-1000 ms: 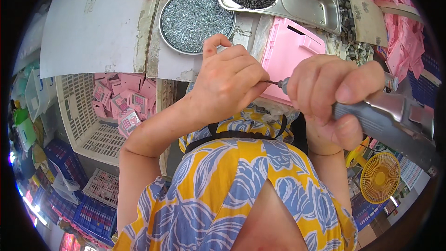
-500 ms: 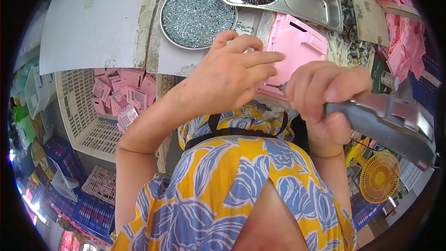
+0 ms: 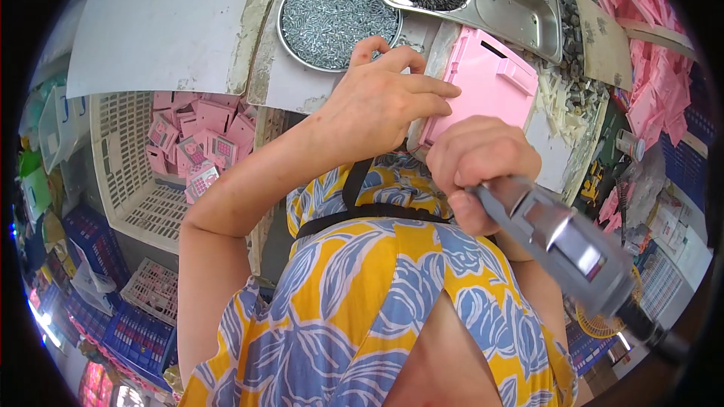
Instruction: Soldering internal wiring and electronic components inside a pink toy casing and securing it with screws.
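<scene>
A pink plastic panel (image 3: 486,94) with a dark slot and a raised block lies on the worktop in front of me. My left hand (image 3: 377,105) reaches over its left edge, fingers apart, with the fingertips at the panel. My right hand (image 3: 483,166) is wrapped around a grey power screwdriver (image 3: 562,245), whose back end and cable point to the lower right. The screwdriver's tip is hidden behind my right hand, so its contact with the panel cannot be seen. A round metal tray of silver screws (image 3: 335,19) sits beyond my left hand.
A steel compartment tray (image 3: 516,11) holds small dark pieces at the back. White plastic pieces (image 3: 562,109) lie right of the panel. At lower left, a white basket (image 3: 105,158) contains pink keypad parts. Pink sheets (image 3: 652,98) are heaped at far right.
My right hand has moved left toward the panel's near edge, and the screwdriver's back end has swung down toward me. My left hand stays beside the panel. The view has shifted slightly.
</scene>
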`<state>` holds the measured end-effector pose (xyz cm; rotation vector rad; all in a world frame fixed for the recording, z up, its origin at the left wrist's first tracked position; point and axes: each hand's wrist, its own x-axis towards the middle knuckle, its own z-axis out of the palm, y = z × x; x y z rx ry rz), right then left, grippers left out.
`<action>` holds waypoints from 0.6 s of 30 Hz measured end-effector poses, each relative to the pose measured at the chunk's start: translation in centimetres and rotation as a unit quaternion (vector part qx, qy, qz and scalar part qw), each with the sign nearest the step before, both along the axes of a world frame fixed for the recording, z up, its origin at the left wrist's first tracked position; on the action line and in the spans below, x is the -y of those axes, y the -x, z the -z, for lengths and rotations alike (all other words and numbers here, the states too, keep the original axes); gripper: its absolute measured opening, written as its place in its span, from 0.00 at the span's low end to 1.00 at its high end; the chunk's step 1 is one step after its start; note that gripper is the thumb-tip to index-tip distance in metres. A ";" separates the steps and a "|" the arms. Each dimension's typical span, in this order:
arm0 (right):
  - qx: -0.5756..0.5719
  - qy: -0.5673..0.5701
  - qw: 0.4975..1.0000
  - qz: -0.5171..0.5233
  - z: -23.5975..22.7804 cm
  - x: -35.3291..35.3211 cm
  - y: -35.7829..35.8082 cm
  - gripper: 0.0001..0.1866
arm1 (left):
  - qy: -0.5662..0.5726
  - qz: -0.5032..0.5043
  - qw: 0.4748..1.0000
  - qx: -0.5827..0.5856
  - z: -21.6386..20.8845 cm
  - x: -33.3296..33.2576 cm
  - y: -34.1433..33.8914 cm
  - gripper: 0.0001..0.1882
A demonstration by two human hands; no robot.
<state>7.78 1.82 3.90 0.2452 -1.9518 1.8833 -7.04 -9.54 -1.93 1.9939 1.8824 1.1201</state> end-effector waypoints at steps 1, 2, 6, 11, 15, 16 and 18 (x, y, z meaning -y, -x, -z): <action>0.028 0.014 0.999 -0.024 -0.2 -1.1 -0.1 0.11 | -0.010 0.001 1.000 -0.004 -0.1 -0.2 0.0 0.20; 0.045 0.080 0.995 -0.032 -0.4 -1.3 -0.1 0.12 | 0.001 0.009 1.000 0.020 -0.5 -0.4 0.2 0.19; 0.007 0.207 0.973 -0.098 -2.3 -3.9 0.7 0.17 | -0.057 0.005 0.996 0.069 -1.4 -3.7 0.8 0.13; -0.074 0.118 0.983 -0.116 -7.1 -8.0 -0.3 0.19 | -0.005 -0.042 0.993 0.111 -2.9 -5.1 -0.6 0.10; -0.064 0.123 0.983 -0.119 -6.4 -9.2 -0.8 0.22 | 0.156 -0.079 0.975 0.140 -2.6 0.6 -1.5 0.15; -0.059 0.132 0.979 -0.145 -6.0 -9.4 -0.6 0.23 | 0.182 -0.084 0.965 0.169 -2.5 1.8 -2.4 0.14; -0.072 0.179 0.973 -0.128 -4.2 -9.2 -0.1 0.22 | 0.237 -0.098 0.940 0.227 -2.0 3.7 -4.0 0.13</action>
